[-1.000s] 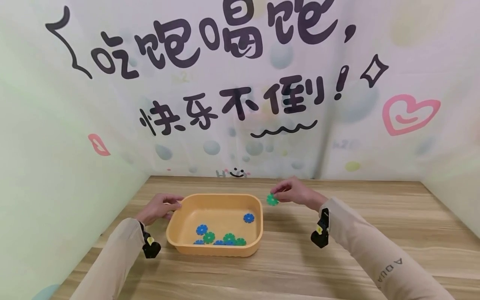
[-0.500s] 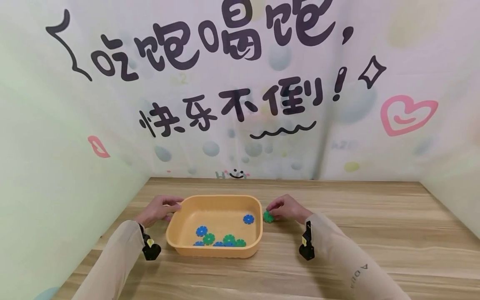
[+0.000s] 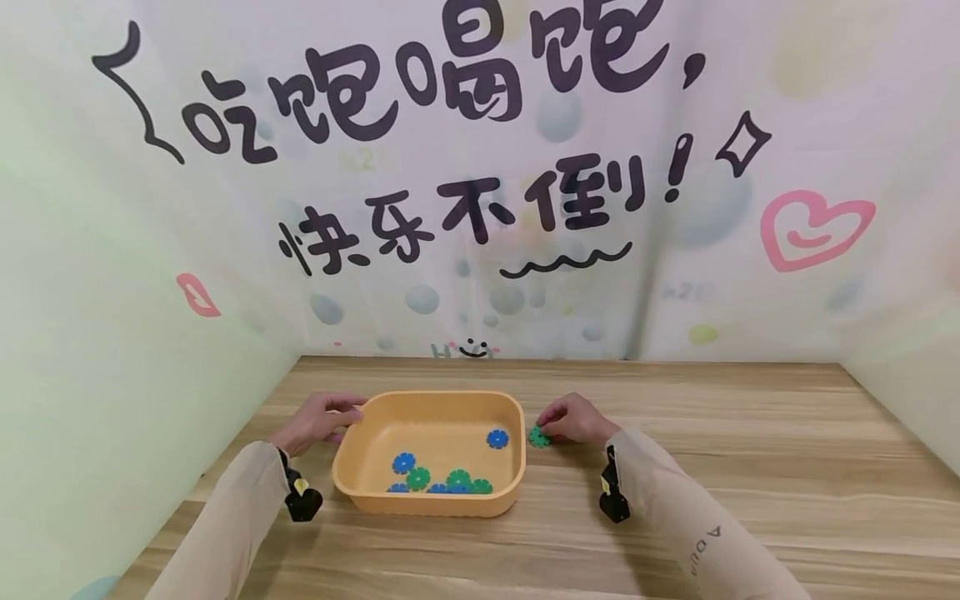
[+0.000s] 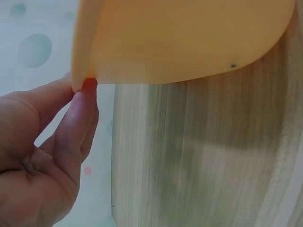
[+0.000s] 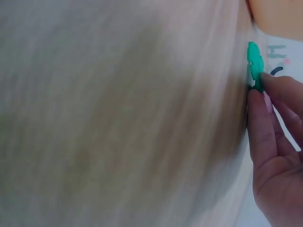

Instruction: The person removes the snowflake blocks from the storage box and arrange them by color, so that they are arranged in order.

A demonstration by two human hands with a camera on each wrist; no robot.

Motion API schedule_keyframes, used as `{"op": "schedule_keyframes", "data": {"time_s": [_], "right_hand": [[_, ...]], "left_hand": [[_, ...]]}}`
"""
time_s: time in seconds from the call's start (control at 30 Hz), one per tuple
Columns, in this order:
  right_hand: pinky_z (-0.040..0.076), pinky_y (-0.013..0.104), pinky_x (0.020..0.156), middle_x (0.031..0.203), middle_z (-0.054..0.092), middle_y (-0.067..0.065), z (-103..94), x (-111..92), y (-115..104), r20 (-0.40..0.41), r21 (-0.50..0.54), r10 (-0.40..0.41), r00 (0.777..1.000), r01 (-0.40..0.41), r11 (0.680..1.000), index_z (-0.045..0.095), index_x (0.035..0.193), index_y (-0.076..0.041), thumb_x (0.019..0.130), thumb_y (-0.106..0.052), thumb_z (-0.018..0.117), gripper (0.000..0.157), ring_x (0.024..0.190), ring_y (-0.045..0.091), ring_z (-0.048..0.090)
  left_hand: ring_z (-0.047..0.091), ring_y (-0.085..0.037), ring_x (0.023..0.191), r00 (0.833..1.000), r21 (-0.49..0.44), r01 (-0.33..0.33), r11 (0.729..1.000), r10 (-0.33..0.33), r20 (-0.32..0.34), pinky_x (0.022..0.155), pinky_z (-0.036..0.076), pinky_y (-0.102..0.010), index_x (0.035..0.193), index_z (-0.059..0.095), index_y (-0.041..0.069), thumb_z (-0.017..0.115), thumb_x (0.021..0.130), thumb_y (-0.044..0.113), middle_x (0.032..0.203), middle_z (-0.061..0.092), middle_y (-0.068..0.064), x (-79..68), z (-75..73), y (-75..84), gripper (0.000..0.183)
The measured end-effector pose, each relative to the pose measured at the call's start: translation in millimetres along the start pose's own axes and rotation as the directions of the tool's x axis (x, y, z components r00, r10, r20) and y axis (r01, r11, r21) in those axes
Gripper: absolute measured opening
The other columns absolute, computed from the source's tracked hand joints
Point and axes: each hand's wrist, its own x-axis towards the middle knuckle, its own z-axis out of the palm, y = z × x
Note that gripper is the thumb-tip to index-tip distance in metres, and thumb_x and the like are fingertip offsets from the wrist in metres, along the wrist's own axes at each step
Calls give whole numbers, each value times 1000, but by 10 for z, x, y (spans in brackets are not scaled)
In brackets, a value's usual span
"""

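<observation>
Pinching a green notched disc [image 3: 538,437] between thumb and fingers, the right hand [image 3: 581,418] held it outside the orange bin [image 3: 427,503], just beside its right wall and low at the tabletop [image 3: 712,433]. The left hand [image 3: 315,417] gripped the bin's rim near its far left corner, thumb and fingers to either side of the edge. The work looked only partly done: one disc was out of the bin and in the fingers, no second one could be seen outside, and several lay within. A lone blue disc [image 3: 497,438] sat near the right wall; another blue one [image 3: 403,463] lay toward the left, with a cluster of green and blue discs [image 3: 458,479] along the near wall. Whether the held disc was on its way out or in, the moment alone did not settle.

The near rim hid the lower edges of the closest discs, and some ran together there, so a sure count was not possible. The right wrist view showed the held disc nearly edge-on, leaving contact with the wood uncertain, and cut the bin off at its upper corner. The left wrist view caught the bin's outside but none of its contents
</observation>
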Motion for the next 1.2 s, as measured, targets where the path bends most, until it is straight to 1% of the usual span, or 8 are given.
{"op": "schedule_keyframes", "data": {"time_s": [0.07,0.23,0.53,0.63,0.73,0.93,1.07,1.2], "right_hand": [[51,24,58,77,65,8,3,0,-5,-3,-31,-2,1000,2,1000,67,83,6,77,2,64,8,63,9,57],[51,24,58,76,65,8,6,2,-10,8,-41,-7,1000,8,999,67,83,6,77,4,63,8,62,9,56],[52,26,61,77,64,8,-13,16,-11,31,-19,-11,999,12,1000,67,85,6,77,2,63,9,64,11,57],[51,25,61,77,63,6,-44,3,-54,17,-31,-4,1000,4,1000,66,86,5,78,1,63,10,66,11,57],[51,26,62,77,62,6,-97,-15,-143,7,-34,-13,1000,13,999,65,90,6,79,-1,62,13,67,13,57],[52,31,71,83,59,7,-178,-51,-390,36,44,-14,999,12,999,62,97,4,83,-7,61,19,79,20,59],[51,34,75,87,59,7,-176,-69,-620,63,58,-42,997,38,998,62,99,1,83,-12,62,20,82,21,58],[52,32,73,89,60,7,-116,-65,-852,88,67,-60,994,54,996,63,99,-1,83,-12,63,19,86,26,59]], "left_hand": [[56,-17,77,1000,-2,-7,1000,7,0,67,53,-33,122,50,-4,56,87,11,100,54,-15,-6,3,4,38],[57,-17,75,999,-30,-32,999,33,15,65,53,-33,122,49,-6,55,88,10,97,55,-14,-15,-4,-6,38],[58,-17,76,1000,-39,-13,999,13,11,67,53,-33,122,49,-5,55,88,10,99,55,-13,7,-11,-14,38],[58,-17,76,1000,-38,-15,999,15,14,67,53,-32,123,49,-4,55,88,10,99,55,-14,10,-14,-24,38],[58,-17,77,1000,-50,-15,999,17,20,67,53,-32,123,49,-5,55,88,11,99,55,-15,10,-18,-33,39],[59,-17,77,1000,-65,-7,998,8,17,67,53,-32,123,49,-4,55,88,11,102,55,-15,25,-19,-52,39],[59,-16,77,1000,-67,-9,998,10,20,66,53,-32,123,48,-5,55,88,11,104,56,-16,32,-21,-65,39],[60,-17,79,1000,-81,-7,997,9,21,67,53,-32,124,48,-5,55,88,11,106,57,-17,34,-20,-70,40]]}}
